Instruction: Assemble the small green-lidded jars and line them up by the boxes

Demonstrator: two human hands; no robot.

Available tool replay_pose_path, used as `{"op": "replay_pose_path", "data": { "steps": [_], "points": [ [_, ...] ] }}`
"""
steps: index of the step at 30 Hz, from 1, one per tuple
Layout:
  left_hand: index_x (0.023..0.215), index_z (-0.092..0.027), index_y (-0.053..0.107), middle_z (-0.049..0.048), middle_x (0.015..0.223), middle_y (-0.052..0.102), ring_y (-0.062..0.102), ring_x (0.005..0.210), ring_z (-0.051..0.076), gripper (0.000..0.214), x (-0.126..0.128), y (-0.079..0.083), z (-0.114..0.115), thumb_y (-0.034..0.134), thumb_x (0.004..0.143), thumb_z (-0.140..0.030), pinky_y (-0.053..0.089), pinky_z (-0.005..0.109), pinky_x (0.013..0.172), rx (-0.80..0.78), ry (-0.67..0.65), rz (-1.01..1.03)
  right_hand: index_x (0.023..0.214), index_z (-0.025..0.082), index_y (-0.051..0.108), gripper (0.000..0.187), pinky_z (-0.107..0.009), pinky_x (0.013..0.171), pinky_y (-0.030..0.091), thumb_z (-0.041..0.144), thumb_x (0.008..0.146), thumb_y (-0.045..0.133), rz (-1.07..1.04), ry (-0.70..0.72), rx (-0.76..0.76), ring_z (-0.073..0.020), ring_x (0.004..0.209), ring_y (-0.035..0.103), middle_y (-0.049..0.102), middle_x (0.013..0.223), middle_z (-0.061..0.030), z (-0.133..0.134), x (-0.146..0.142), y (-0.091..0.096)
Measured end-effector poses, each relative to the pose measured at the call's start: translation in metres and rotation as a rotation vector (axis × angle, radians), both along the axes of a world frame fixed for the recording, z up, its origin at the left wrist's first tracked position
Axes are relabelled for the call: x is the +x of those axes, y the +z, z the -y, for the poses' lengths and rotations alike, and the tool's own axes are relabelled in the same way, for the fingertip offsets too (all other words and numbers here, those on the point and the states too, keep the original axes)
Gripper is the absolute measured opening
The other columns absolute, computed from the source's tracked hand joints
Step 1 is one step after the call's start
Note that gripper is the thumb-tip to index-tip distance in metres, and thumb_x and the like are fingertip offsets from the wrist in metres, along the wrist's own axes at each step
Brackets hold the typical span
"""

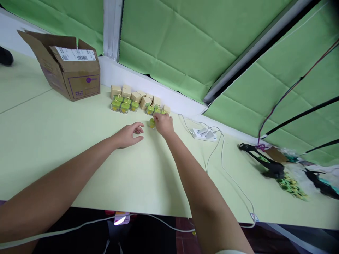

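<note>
The right hand (163,124) has its grip on a little green jar (152,123). The left hand (128,135), released, curls nearby.

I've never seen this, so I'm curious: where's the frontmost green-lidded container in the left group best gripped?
Perhaps grip the container across its lid, from above and the near side: neighbouring containers sit behind and beside it, leaving its front exposed.

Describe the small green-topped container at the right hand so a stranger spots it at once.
On the pale-green table, find the open brown cardboard box. To its right, small clear containers with green lids stand before beige cardboard cartons. The small green-topped container is nearer the camera, at the right hand, the only one set apart from those clusters.
</note>
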State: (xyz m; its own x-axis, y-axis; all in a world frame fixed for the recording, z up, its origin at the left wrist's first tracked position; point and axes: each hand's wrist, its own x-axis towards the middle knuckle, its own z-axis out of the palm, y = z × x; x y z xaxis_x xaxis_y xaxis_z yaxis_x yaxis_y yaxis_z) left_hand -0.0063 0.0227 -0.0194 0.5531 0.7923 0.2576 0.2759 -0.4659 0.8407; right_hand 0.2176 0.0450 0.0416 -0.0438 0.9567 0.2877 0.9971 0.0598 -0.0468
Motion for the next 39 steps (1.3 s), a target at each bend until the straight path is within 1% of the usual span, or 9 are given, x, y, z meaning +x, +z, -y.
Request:
{"op": "replay_pose_path", "data": {
  "steps": [4,8,15,21,25,29,33,35,39],
  "points": [
    [0.134,-0.026,0.054,0.0068,0.120,0.071,0.066,0.109,0.024,0.055,0.002,-0.001,-0.002,0.068,0.085,-0.046,0.053,0.043,0.101,0.006,-0.018,-0.025,0.107,0.025,0.071,0.021,-0.046,0.096,0.044,0.022,0.097,0.052,0.081,-0.058,-0.080,-0.0326,0.114,0.058,0.075,0.105,-0.0123,-0.041,0.013,0.014],
    [0.134,-0.026,0.054,0.0063,0.118,0.072,0.066,0.108,0.024,0.054,0.003,-0.001,-0.003,0.067,0.086,-0.045,0.053,0.042,0.099,0.009,-0.013,-0.039,0.105,0.024,0.071,0.020,-0.045,0.097,0.043,0.022,0.096,0.054,0.121,-0.076,-0.091,-0.0308,0.113,0.057,0.075,0.104,-0.0116,-0.059,0.022,0.018],
    [0.134,-0.025,0.054,0.0072,0.117,0.072,0.066,0.108,0.024,0.054,0.003,0.002,-0.002,0.067,0.085,-0.044,0.054,0.042,0.099,0.008,-0.012,-0.056,0.102,0.024,0.072,0.019,-0.048,0.099,0.042,0.018,0.094,0.055,0.128,-0.106,-0.093,-0.0311,0.111,0.058,0.076,0.105,-0.0108,-0.061,0.031,0.021],
    [0.133,-0.025,0.054,0.0068,0.117,0.072,0.066,0.108,0.024,0.054,0.003,0.003,-0.002,0.067,0.085,-0.045,0.053,0.042,0.101,0.007,-0.002,-0.059,0.120,0.025,0.068,0.028,-0.049,0.100,0.046,0.027,0.094,0.058,0.007,-0.087,-0.055,-0.0322,0.116,0.061,0.077,0.118,-0.0079,-0.054,0.028,0.029],
    [0.131,-0.024,0.057,0.0067,0.116,0.073,0.067,0.108,0.024,0.051,0.004,0.003,-0.002,0.066,0.086,-0.044,0.054,0.042,0.100,0.005,0.005,-0.066,0.112,0.024,0.071,0.026,-0.046,0.098,0.049,0.025,0.097,0.050,-0.052,-0.018,0.030,-0.0312,0.111,0.066,0.078,0.115,-0.0082,-0.052,0.004,0.032],
    [0.119,-0.022,0.065,0.0075,0.112,0.075,0.069,0.105,0.024,0.039,0.005,0.003,-0.002,0.066,0.085,-0.041,0.055,0.039,0.095,-0.007,0.023,-0.036,0.113,0.022,0.072,0.028,-0.038,0.093,0.052,0.027,0.100,0.048,-0.178,0.121,-0.001,-0.0269,0.105,0.069,0.077,0.113,-0.0087,-0.057,-0.044,0.024],
    [0.105,-0.021,0.070,0.0067,0.105,0.076,0.071,0.095,0.025,0.026,0.005,0.004,-0.001,0.064,0.085,-0.037,0.056,0.037,0.087,-0.029,0.009,-0.012,0.131,0.022,0.065,0.035,-0.038,0.098,0.051,0.037,0.101,0.055,-0.232,0.275,-0.062,-0.0255,0.110,0.067,0.075,0.116,-0.0084,-0.070,-0.096,0.007],
    [0.100,-0.020,0.071,0.0064,0.099,0.077,0.071,0.090,0.025,0.023,0.005,0.005,-0.001,0.063,0.085,-0.035,0.056,0.036,0.081,-0.044,-0.006,-0.011,0.133,0.021,0.063,0.036,-0.038,0.098,0.050,0.036,0.102,0.054,-0.226,0.258,-0.054,-0.0239,0.110,0.065,0.073,0.119,-0.0093,-0.077,-0.113,0.000],
    [0.090,-0.019,0.068,0.0056,0.091,0.076,0.069,0.083,0.025,0.016,0.004,0.006,-0.002,0.063,0.083,-0.032,0.053,0.035,0.073,-0.046,0.017,-0.024,0.114,0.020,0.067,0.023,-0.031,0.096,0.047,0.024,0.103,0.048,-0.226,0.187,0.018,-0.0193,0.110,0.060,0.070,0.121,-0.0090,-0.082,-0.123,-0.005]
  ]
}}
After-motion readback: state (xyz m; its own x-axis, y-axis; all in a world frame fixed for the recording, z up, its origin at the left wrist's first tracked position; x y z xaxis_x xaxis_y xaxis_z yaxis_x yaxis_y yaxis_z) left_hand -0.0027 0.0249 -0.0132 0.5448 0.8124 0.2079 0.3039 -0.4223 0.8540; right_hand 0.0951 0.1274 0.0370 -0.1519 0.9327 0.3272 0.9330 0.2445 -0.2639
